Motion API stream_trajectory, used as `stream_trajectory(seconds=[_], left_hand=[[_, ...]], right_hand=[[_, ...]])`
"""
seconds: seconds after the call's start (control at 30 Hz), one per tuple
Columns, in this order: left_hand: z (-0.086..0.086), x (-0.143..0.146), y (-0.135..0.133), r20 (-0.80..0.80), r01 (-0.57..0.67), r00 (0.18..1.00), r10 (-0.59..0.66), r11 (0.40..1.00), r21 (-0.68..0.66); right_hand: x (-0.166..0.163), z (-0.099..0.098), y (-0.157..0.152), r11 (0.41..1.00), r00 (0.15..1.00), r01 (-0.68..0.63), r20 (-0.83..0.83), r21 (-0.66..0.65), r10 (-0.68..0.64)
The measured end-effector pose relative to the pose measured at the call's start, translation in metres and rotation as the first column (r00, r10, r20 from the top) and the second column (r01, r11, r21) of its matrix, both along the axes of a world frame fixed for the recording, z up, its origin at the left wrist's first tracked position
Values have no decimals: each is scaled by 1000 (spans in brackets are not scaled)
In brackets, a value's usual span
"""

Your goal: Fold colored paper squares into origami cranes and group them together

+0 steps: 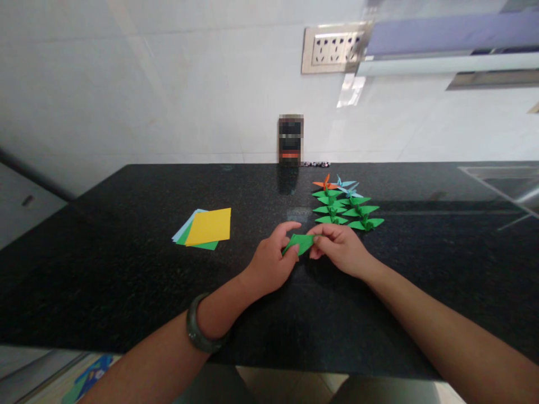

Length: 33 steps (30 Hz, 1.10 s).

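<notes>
Between my two hands is a small piece of folded green paper [301,243], held just above the dark countertop. My left hand [273,252] pinches its left side, thumb across the front and index finger stretched out behind. At the paper's right corner, the thumb and fingers of my right hand [339,247] are closed on it. Beyond my right hand stand folded paper cranes: several green ones [332,209], an orange one [327,183] and light blue ones [350,191]. Left of my hands lies a fanned stack of square paper sheets [209,226], yellow on top, with green and light blue showing beneath.
The black speckled countertop [126,280] runs back to a pale tiled wall. A phone-like object [291,139], blurred out, leans against the wall with a beaded strap [316,164] beside it. A socket panel [334,49] is on the wall. A glass-like panel [505,185] is at right.
</notes>
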<state>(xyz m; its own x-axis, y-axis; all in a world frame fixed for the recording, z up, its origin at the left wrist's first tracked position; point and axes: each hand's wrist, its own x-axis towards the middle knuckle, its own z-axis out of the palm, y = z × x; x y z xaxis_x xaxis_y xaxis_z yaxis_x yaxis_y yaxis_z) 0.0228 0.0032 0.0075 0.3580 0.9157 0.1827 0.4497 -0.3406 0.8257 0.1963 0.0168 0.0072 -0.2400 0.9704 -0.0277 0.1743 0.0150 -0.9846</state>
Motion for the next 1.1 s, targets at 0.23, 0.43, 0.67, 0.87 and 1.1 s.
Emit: stream_trajectory(seconds=[0.23,0.43,0.67,0.87,1.1], left_hand=[[-5,2,1,147,86,986,-76,994,-66],[-4,1,1,225,140,966,-127,989,-44],[-10,2,8,311,-48,945,100,984,-173],[-6,6,11,347,-62,890,297,831,-553],[0,5,7,614,223,764,198,812,-540]], right_hand=[[-7,-2,-2,1000,994,3,-106,-6,-4],[-8,-6,-2,990,946,39,-315,-132,-79],[-4,-6,-4,989,970,110,-227,94,-86],[4,-4,-9,554,944,-41,214,831,-252],[2,1,-13,487,856,-408,509,772,-90]])
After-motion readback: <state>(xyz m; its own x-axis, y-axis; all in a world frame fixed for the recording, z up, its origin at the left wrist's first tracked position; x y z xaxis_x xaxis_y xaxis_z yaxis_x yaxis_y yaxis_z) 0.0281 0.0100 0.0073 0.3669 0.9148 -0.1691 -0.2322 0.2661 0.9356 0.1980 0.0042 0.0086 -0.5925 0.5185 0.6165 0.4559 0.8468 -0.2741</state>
